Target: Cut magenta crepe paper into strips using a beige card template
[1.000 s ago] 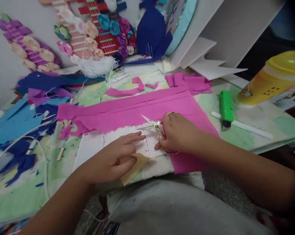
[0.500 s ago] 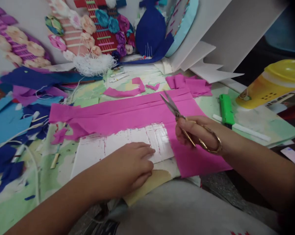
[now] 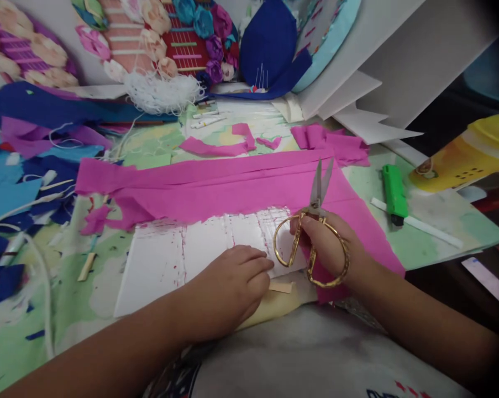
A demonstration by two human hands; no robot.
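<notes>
My right hand (image 3: 330, 243) is closed around gold-handled scissors (image 3: 315, 205), whose blades point away from me and stand slightly apart over the pink crepe paper (image 3: 216, 193). One handle loop hangs free to the left of my fingers. My left hand (image 3: 236, 284) lies flat, fingers stretched, on the near part of a white board (image 3: 153, 265) with torn pink traces and ridges. The pink sheet covers the board's far side and runs down its right side, partly behind my right hand. Its left end is torn.
Pink scraps (image 3: 332, 142) lie behind the sheet. A green glue gun or lighter-like object (image 3: 394, 193) and a white stick (image 3: 435, 231) lie right, near a yellow cup (image 3: 473, 152). Blue scraps (image 3: 9, 193) and a white cable (image 3: 46, 287) are left; white yarn (image 3: 164, 94) sits at the back.
The scissors have turned so their blades point straight away, and their handles have spread apart. My left hand stays on the board. The view has shifted slightly.
</notes>
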